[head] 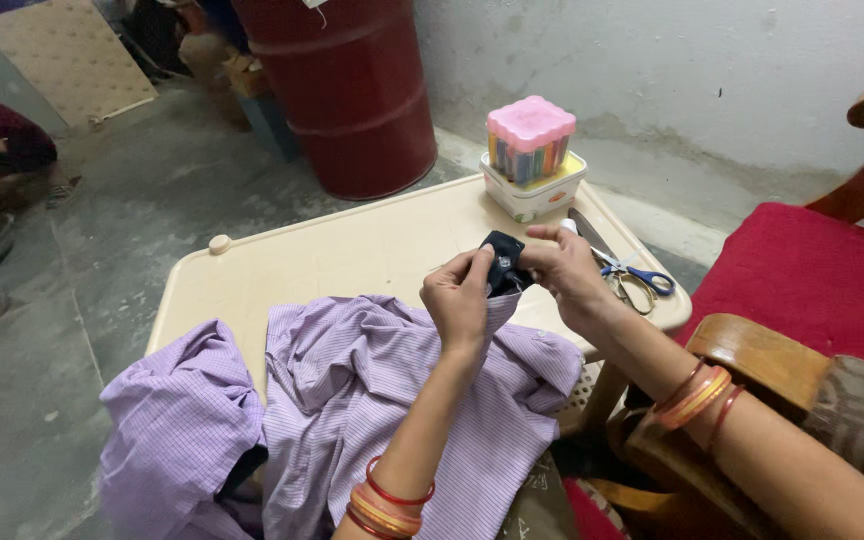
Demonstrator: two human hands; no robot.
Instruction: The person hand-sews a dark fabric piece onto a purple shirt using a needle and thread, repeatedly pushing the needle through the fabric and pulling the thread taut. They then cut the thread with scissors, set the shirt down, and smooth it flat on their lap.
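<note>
Lilac checked cloth: one shirt [352, 400] lies on one cream table [352, 250]. Above the shirt, the left hand [459, 296] and right hand [564, 268] both pinch one dark patch [502, 262], possibly a label. Beyond the shirt: one pair of scissors [632, 275], one thread box [532, 155].

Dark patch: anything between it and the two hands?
Nothing visible does. Both the left hand and the right hand already pinch the dark patch directly, above the lilac shirt. The scissors lie on the cream table behind the right hand, apart from the patch.
</note>
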